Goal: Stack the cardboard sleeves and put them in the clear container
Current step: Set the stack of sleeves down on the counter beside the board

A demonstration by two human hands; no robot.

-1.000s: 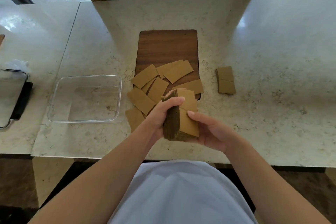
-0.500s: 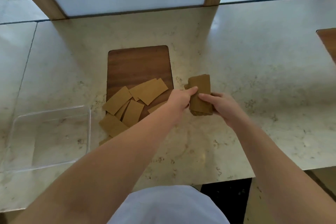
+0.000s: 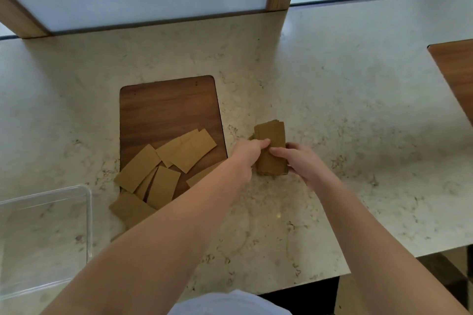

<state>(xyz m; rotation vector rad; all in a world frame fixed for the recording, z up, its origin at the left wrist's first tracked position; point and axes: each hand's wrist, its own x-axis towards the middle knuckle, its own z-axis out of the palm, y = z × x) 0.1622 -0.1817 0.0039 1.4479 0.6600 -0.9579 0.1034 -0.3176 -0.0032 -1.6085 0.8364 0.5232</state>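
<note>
While both palms squeeze stack [image 3: 271,151] on counter [image 3: 345,115], left hand [image 3: 249,155] and right hand [image 3: 303,161] closed round it; best square edges before lifting; loose sleeves [image 3: 163,169] wait on board [image 3: 169,107]; clear container [image 3: 46,235] empty, far left.

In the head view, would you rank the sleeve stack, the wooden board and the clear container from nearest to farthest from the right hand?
1. Sleeve stack: gripped between the right hand and left hand.
2. Wooden board: to the left, past the stack.
3. Clear container: far left, at the counter's near edge.
</note>
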